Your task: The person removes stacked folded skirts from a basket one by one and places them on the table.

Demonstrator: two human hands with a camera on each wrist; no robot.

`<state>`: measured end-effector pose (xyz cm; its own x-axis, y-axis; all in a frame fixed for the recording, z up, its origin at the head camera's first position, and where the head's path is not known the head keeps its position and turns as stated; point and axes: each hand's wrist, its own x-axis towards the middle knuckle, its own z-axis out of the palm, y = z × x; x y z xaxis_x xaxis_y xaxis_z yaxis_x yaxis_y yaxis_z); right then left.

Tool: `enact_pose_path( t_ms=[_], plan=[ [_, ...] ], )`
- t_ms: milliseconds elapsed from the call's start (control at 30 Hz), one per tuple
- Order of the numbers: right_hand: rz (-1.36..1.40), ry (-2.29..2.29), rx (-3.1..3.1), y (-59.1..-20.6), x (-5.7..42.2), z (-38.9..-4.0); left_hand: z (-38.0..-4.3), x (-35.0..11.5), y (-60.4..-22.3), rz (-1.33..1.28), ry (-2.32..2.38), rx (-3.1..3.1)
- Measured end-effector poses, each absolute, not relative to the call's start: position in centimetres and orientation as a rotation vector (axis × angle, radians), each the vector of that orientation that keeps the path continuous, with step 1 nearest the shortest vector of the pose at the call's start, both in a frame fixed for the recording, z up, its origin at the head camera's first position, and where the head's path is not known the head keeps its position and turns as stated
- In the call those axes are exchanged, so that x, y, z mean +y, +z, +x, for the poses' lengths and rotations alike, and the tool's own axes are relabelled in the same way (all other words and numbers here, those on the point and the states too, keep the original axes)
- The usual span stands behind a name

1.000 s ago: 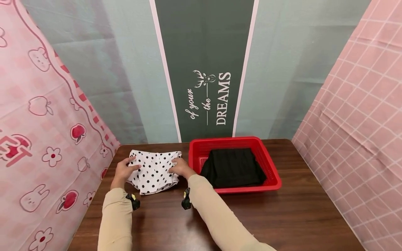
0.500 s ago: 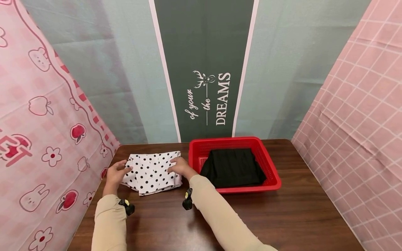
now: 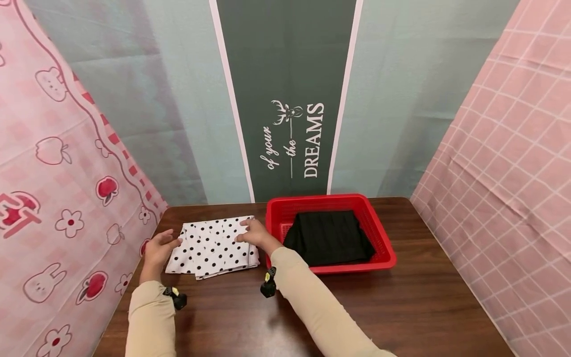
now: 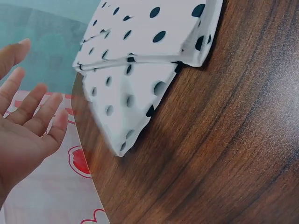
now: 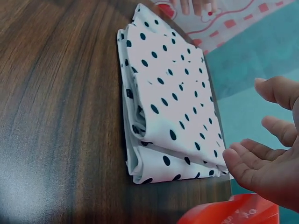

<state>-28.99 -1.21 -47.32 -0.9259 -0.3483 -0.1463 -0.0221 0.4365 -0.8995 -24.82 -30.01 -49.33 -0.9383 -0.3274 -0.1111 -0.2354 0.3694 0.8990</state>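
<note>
Left hand (image 3: 157, 252) is held just off the left side of the folded polka-dot cloth (image 3: 216, 246), fingers spread and loosely bent, with nothing gripped. Same deal for the right hand (image 3: 260, 235): fingers relaxed, nothing pinched, held at the cloth's right side, though whether it's being touched can't really be told. The cloth is laid in layers on the wooden table (image 3: 428, 297), just beside the red basket (image 3: 352, 268), where a black cloth (image 3: 330, 237) is placed. Handling-wise, it'd be judged light, soft and floppy, not fragile, probably not slippery, but the layers could be dragged out of line if only the top one is grabbed. A thinner flap (image 4: 124, 100) is left sticking out on the left, so that corner is best avoided. Both side edges should be scooped from underneath, thumbs on top, so every layer is caught together.
</note>
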Motion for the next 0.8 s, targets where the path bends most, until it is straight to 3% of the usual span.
enact_pose_path(
  t_ms=[800],
  plan=[
    [-0.448, -1.479, 2.379, -45.8, 2.2, -27.7, -23.4, -28.5, -48.2, 0.380, -1.826, -2.498]
  ],
)
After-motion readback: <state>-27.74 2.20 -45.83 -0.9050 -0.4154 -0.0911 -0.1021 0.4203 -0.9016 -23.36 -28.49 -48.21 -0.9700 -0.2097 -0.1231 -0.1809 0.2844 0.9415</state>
